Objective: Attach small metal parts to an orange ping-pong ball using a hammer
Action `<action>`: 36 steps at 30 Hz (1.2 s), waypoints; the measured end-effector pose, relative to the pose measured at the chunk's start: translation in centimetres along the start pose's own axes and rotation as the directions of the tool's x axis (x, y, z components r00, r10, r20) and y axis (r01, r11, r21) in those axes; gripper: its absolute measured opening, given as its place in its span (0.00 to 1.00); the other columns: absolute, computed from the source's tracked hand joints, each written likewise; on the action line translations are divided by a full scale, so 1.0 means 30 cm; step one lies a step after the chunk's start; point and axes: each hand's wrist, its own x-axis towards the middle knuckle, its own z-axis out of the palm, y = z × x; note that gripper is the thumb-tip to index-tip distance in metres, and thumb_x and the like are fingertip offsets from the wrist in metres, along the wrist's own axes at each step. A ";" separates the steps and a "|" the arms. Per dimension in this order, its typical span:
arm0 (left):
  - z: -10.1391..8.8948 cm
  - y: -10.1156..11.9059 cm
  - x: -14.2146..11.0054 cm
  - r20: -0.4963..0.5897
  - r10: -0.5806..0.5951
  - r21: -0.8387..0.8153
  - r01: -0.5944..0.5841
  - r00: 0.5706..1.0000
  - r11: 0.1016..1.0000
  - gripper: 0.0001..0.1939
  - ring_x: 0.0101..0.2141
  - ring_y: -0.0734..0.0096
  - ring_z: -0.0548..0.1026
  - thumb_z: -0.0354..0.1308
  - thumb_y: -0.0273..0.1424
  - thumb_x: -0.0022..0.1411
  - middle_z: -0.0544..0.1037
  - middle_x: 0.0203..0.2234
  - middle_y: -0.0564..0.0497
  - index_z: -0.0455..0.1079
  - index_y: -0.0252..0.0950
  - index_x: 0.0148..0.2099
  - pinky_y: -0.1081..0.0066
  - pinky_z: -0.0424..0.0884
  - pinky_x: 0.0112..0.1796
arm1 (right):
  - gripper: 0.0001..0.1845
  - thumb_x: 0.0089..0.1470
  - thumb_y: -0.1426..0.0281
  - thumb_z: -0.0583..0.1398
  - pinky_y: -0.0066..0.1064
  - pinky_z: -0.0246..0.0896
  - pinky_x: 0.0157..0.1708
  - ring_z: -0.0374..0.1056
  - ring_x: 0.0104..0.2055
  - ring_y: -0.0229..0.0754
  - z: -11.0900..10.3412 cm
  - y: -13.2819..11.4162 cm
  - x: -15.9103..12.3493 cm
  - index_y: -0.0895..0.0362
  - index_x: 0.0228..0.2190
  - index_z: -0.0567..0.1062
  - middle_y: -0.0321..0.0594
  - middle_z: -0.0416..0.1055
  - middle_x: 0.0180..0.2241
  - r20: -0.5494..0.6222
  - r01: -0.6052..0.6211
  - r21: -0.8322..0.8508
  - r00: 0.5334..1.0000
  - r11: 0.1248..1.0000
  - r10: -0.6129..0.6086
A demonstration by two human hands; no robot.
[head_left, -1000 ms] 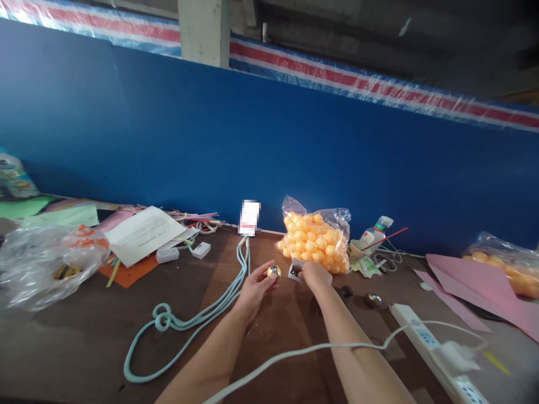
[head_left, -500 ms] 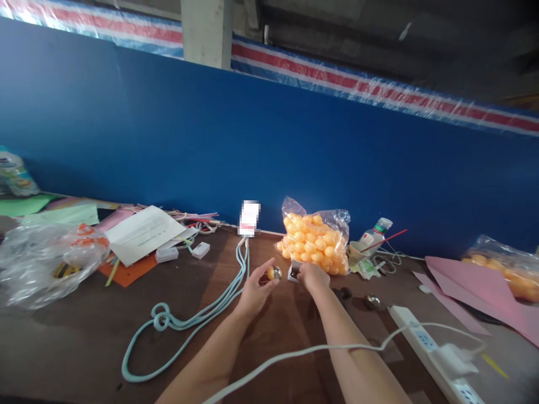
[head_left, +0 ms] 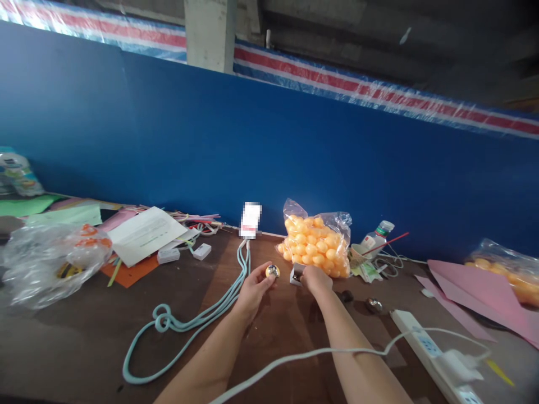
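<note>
A small shiny ball (head_left: 273,271), silver with an orange-yellow side or reflection, is pinched between the thumb and fingers of my left hand (head_left: 254,285). Close to its right, my right hand (head_left: 316,279) is closed at a small white box (head_left: 297,274); its fingertips are mostly hidden, and something dark shows in the box. Behind my right hand stands a clear plastic bag of orange balls (head_left: 314,247). On the table right of my right wrist lie a dark round object (head_left: 347,295) and another shiny metal ball (head_left: 374,305).
Light-blue cord (head_left: 197,324) lies looped at left, running up to a phone-like screen (head_left: 251,220). A white cable (head_left: 303,354) crosses over my forearms to a power strip (head_left: 433,353). Papers (head_left: 145,234), a crumpled plastic bag (head_left: 46,264) and a bottle (head_left: 379,235) lie around.
My left thumb has come in onto the ball, which is turned so its silver side faces up more. My right hand stays at the white box. The view has shifted slightly.
</note>
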 end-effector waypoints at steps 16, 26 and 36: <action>-0.002 0.012 -0.005 -0.004 -0.075 -0.093 0.075 0.997 0.993 0.18 0.30 0.75 0.73 0.66 0.31 0.47 0.75 0.33 0.46 0.72 0.31 0.42 0.75 0.71 0.32 | 0.09 0.45 0.65 0.57 0.30 0.67 0.25 0.71 0.27 0.41 0.080 0.100 -0.043 0.57 0.28 0.72 0.38 0.74 0.25 -0.065 0.103 0.783 0.994 0.613 -0.085; -0.004 0.003 -0.001 -0.035 -0.092 -0.095 0.088 0.995 0.992 0.16 0.29 0.76 0.73 0.66 0.30 0.47 0.75 0.32 0.47 0.73 0.31 0.40 0.77 0.72 0.31 | 0.06 0.44 0.70 0.61 0.27 0.70 0.29 0.67 0.25 0.36 0.065 0.084 -0.091 0.57 0.29 0.75 0.32 0.67 0.19 0.069 -0.065 0.997 0.990 0.032 -0.127; -0.008 0.000 0.000 -0.063 -0.152 -0.138 0.142 0.986 0.980 0.12 0.28 0.76 0.74 0.65 0.28 0.49 0.76 0.31 0.46 0.73 0.31 0.39 0.77 0.73 0.30 | 0.02 0.49 0.73 0.62 0.15 0.67 0.20 0.65 0.19 0.27 0.049 0.050 -0.154 0.60 0.28 0.73 0.35 0.71 0.24 0.315 -0.489 0.808 0.829 -0.328 -0.462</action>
